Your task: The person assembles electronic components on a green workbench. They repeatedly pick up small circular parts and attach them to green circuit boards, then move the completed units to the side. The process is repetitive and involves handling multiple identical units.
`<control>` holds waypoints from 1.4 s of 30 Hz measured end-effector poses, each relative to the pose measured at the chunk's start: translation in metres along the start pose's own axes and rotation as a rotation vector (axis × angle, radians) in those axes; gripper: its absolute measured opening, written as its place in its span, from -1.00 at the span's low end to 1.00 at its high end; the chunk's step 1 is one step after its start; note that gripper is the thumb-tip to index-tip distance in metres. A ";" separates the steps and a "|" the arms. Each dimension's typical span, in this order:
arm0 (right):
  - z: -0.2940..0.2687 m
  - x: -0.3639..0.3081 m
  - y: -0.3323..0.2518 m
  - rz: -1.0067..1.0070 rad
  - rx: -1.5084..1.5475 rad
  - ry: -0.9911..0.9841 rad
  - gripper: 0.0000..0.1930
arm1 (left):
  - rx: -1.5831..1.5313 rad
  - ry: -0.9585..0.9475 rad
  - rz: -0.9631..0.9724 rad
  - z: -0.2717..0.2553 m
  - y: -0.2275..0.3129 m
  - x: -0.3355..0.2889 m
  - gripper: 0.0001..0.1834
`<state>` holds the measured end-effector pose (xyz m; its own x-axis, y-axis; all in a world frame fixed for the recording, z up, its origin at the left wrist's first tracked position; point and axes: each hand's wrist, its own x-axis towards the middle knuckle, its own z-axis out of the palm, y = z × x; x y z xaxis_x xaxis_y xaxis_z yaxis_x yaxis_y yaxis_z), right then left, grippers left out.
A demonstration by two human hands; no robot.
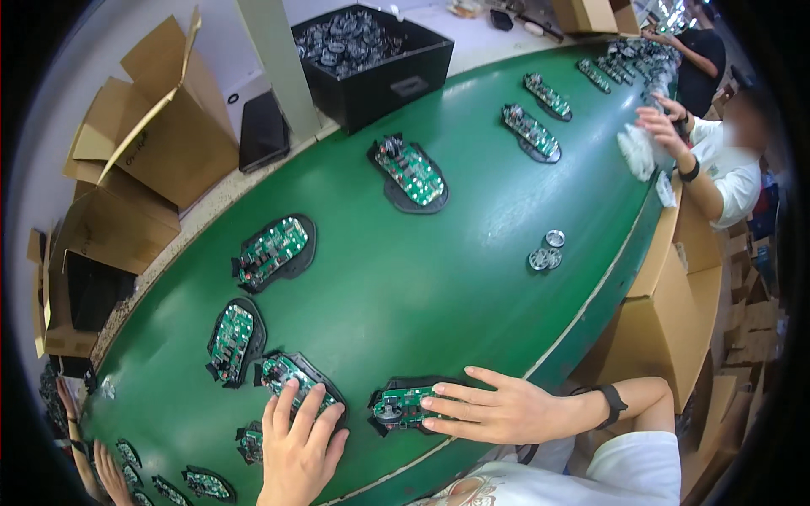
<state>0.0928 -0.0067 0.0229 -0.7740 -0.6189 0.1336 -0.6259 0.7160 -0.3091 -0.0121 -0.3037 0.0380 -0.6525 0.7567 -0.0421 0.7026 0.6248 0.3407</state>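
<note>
My left hand (301,440) lies over a black mouse-shaped base with a green circuit board (288,371), fingers stretched and apart on it. Flat across a second circuit board on a black base (403,393) rests my right hand (498,406), its fingers spread. A dark round wheel (388,411) shows at that board's left end. The parts under both palms are hidden. Beside my left hand, another board (250,442) is partly covered. Just beyond it sits a further board on its base (233,341).
More boards on bases, such as this one (412,173), lie along the green table (405,278). Several small wheels (547,253) sit at right. A black bin (380,80) of dark parts stands behind; cardboard boxes (666,312) flank the table. Co-workers' hands (662,126) are at far right and lower left.
</note>
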 end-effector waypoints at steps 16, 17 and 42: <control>-0.023 0.154 0.111 0.381 -0.583 -0.053 -0.40 | 0.059 0.084 -0.005 0.007 -0.025 -0.013 -0.33; -0.021 0.166 0.108 0.254 -0.576 0.027 -0.41 | 0.056 0.091 -0.003 0.007 -0.026 -0.014 -0.32; -0.066 -0.023 0.125 1.059 -0.216 0.217 -0.34 | -0.103 0.127 -0.289 -0.006 -0.063 -0.037 -0.35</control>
<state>0.0261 0.1186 0.0437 -0.9159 0.3957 0.0675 0.3767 0.9053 -0.1962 -0.0339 -0.3718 0.0241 -0.8554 0.5167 -0.0357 0.4550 0.7826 0.4249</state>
